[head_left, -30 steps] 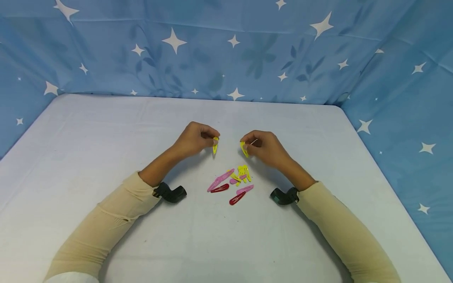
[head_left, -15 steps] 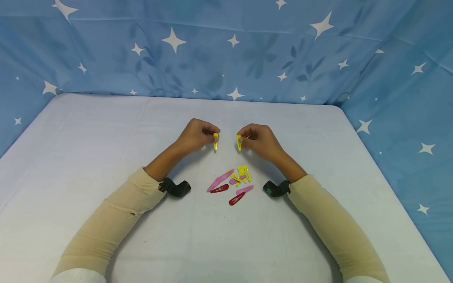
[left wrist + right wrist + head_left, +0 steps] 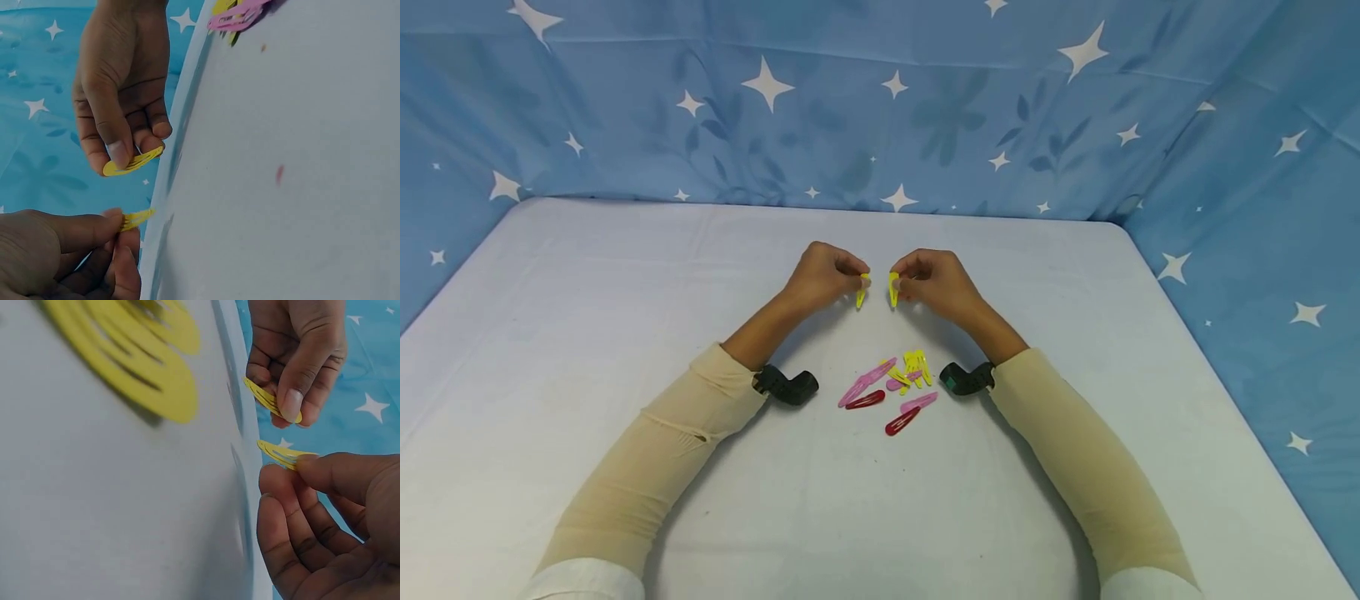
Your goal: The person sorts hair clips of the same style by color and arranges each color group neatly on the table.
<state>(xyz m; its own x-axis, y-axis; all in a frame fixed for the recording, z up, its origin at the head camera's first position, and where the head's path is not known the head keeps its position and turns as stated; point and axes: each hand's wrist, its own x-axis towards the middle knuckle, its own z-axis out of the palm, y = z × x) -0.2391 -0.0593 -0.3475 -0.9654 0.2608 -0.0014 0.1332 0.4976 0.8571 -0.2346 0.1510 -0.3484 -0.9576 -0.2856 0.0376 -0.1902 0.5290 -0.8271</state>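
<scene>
My left hand [image 3: 823, 279] pinches a yellow snap hair clip [image 3: 140, 219] between thumb and fingers, its narrow end pointing down in the head view. Facing it across a small gap, my right hand [image 3: 938, 283] pinches a second yellow hair clip [image 3: 275, 452] the same way. Both clips are held up over the far half of the white table, at about equal height. Nearer to me lies a loose pile: several yellow clips [image 3: 917, 365], pink clips [image 3: 867, 383] and two red clips [image 3: 902, 422]. Some of the pile's clips overlap one another.
The table [image 3: 715, 500] has a white cover. Behind it and to the right hangs a blue curtain [image 3: 842, 125] with white stars. A black wrist camera sits on each forearm, the left camera [image 3: 790, 387] and right camera [image 3: 964, 379] on either side of the pile.
Both hands have moved away from me and closer together, each carrying its yellow hair clip, so the gap between the clips has narrowed. The pile has stayed in place.
</scene>
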